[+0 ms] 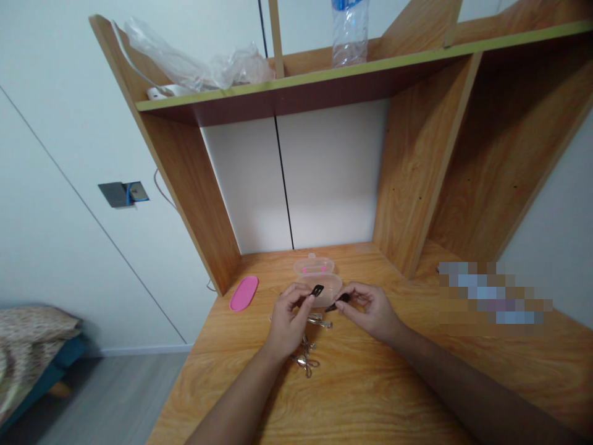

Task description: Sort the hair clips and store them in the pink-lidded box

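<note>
My left hand (291, 315) pinches a small black hair clip (317, 290) with slots in it, held up between thumb and fingers. A second black hair clip (337, 301) is pinched in my right hand (368, 309), its narrow end pointing left. Just behind both hands stands a clear plastic box (334, 284) with its hinged lid (314, 266) tipped back. Below the hands, several shiny metal clips (319, 320) lie on the wooden desk, partly hidden by my left hand. Nearer to me is a metal piece with loops (303, 363).
A pink oval lid or tray (244, 293) lies on the desk (370, 389) at left. Wooden uprights (407, 167) carry a shelf with a plastic bag (199, 68) and a clear bottle (349, 37). A blurred-out item (491, 296) is at right. A bed corner (37, 352) shows at lower left.
</note>
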Motion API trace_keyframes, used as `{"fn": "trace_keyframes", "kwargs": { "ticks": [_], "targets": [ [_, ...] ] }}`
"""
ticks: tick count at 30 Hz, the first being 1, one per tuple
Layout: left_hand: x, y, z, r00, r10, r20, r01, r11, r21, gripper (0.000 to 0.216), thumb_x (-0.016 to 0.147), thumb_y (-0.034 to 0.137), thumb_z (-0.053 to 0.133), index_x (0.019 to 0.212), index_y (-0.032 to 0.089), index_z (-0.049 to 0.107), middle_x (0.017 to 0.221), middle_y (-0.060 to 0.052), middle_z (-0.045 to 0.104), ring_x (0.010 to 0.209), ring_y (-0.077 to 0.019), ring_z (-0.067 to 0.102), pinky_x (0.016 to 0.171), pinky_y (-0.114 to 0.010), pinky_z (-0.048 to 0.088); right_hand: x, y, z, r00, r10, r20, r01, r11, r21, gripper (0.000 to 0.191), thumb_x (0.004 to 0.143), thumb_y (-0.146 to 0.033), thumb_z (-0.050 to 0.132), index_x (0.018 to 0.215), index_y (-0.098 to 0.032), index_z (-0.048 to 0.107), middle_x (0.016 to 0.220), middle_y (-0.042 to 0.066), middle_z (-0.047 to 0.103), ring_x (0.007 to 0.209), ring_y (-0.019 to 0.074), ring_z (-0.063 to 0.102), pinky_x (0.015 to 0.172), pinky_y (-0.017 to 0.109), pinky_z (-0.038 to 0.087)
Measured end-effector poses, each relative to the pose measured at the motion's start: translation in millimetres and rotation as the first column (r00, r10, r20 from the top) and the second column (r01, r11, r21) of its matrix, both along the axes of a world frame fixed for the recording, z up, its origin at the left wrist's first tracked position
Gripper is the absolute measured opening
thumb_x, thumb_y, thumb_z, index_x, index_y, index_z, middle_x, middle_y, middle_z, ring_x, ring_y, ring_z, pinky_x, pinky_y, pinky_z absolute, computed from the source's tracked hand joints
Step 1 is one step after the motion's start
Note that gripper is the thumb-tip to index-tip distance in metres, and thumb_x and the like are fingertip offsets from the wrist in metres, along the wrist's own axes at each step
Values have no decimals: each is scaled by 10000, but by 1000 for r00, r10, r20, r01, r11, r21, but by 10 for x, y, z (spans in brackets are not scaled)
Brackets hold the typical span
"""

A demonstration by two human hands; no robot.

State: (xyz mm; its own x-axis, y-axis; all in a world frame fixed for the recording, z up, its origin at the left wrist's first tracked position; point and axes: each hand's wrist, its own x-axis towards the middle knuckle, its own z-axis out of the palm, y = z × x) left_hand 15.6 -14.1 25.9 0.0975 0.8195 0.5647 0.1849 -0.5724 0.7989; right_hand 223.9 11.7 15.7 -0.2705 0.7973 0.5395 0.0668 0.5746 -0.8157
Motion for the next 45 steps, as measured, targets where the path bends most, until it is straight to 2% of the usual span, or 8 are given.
{"fn": "trace_keyframes", "kwargs": {
  "ticks": [7,17,25,30,36,39,42,45],
  "targets": [
    [30,72,-144,995,-44,87,61,979,-194,197,822,324,725,889,146,776,872,-93,760,768,-185,662,750,-294,508,-30,62,-9,995,39,-89,-51,990,-134,386,814,-377,739,1145,-179,724,842,53,706,717,153,622,646,276,532],
    [23,102,-171,950,-50,309,174,905,-388,316,670,346,852,861,108,769,719,-80,746,582,-123,640,604,-234,521,-17,84,-27,996,40,-75,-49,991,-121,452,821,-380,726,1230,-190,690,796,25,671,662,123,579,619,254,509],
    [35,83,-138,956,-40,292,157,909,-387,325,664,376,850,812,107,744,668,-61,728,548,-114,625,579,-224,502,15,117,-59,999,-3,-37,-1,993,-119,383,763,-376,781,1081,-166,736,770,40,725,700,167,663,711,317,563],
    [2,121,-215,959,-48,281,128,953,-274,298,735,377,805,714,141,625,736,-58,725,690,-151,677,670,-248,516,-5,92,-51,999,-30,-41,26,996,-80,282,761,-346,789,959,-171,691,769,27,697,710,155,663,690,283,564],
    [-17,122,-209,976,-26,217,74,974,-216,285,739,342,803,670,149,604,709,-41,707,678,-145,657,691,-257,503,-7,50,-24,999,40,-15,-41,996,-83,343,832,-339,717,1132,-181,663,974,78,718,859,177,691,779,297,584],
    [-13,108,-176,978,-53,201,93,977,-194,253,698,288,837,655,141,635,746,-51,714,712,-147,652,729,-269,502,8,55,-30,999,38,18,-37,998,-43,299,843,-347,705,1086,-174,709,987,91,729,847,186,699,759,295,587],
    [0,97,-156,974,-49,223,102,967,-235,283,638,266,874,632,136,624,703,-35,687,660,-130,621,664,-248,485,21,65,-28,998,22,61,-23,1000,6,237,849,-363,701,968,-171,771,882,83,728,774,179,689,679,280,581],
    [21,89,-136,962,-33,270,111,954,-277,332,576,250,907,649,137,603,626,8,636,581,-98,569,588,-214,450,24,58,-3,995,6,95,-9,1000,27,290,781,-377,775,996,-183,782,934,93,741,824,205,702,711,307,591]
  ]
}}
